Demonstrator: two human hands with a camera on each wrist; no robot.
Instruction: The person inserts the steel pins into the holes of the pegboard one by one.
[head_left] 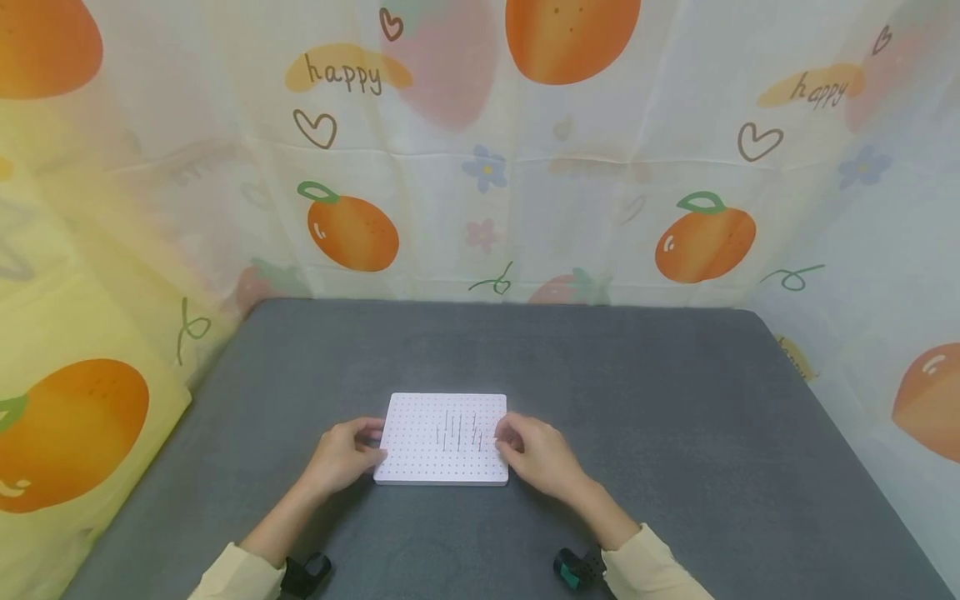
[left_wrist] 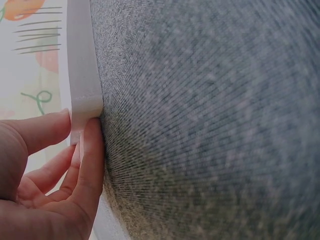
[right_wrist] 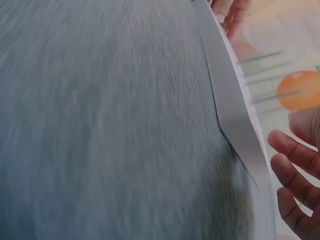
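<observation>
A white pegboard [head_left: 420, 462] with rows of small holes lies flat on the grey table. Several thin dark pins [head_left: 459, 433] stand upright in its middle and right part. At the left edge, my left hand [head_left: 339, 454] grips the board; in the left wrist view the thumb is on the top rim and the fingers [left_wrist: 92, 150] are against the side near a corner. My right hand [head_left: 542, 454] hovers by the right edge. In the right wrist view its fingers [right_wrist: 295, 180] are loosely bent beside the board, holding nothing.
The grey cloth-like tabletop [head_left: 675, 433] extends around the board on all sides. Behind it and at both sides hangs a printed curtain [head_left: 525, 208] with oranges and hearts. Each wrist carries a black strapped device [head_left: 576, 570].
</observation>
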